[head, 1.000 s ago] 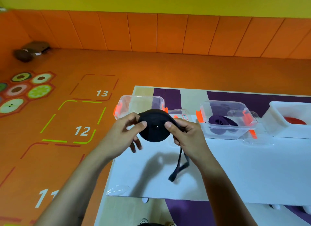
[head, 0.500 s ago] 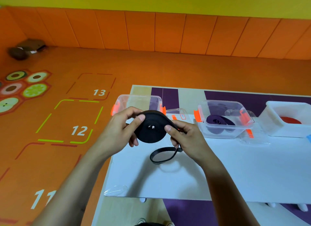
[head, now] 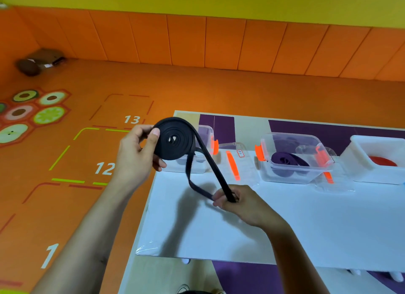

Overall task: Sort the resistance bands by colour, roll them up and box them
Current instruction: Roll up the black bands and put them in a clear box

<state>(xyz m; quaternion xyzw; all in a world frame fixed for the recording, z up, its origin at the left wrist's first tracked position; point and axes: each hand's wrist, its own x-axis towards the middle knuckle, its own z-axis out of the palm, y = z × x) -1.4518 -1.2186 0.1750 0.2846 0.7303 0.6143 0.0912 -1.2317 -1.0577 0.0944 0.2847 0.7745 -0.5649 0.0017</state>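
I'm holding the black coil (head: 174,139) above the table's (head: 285,228) ten-o'clock corner, my left hand (head: 135,155) pinching its faces flat. At five o'clock my right hand (head: 236,202) is gripping the tail (head: 210,162); pulling it taut should make tight wraps.

Rolled black band (head: 175,140), held in my left hand (head: 137,155), covers most of the left clear box (head: 206,138); its contents cannot be determined. The band's loop end is hidden inside my right hand (head: 241,202). White box (head: 361,162) is cut off at the right edge, and its wall half hides the red band (head: 383,161). Lid label (head: 240,153) is too small to read.
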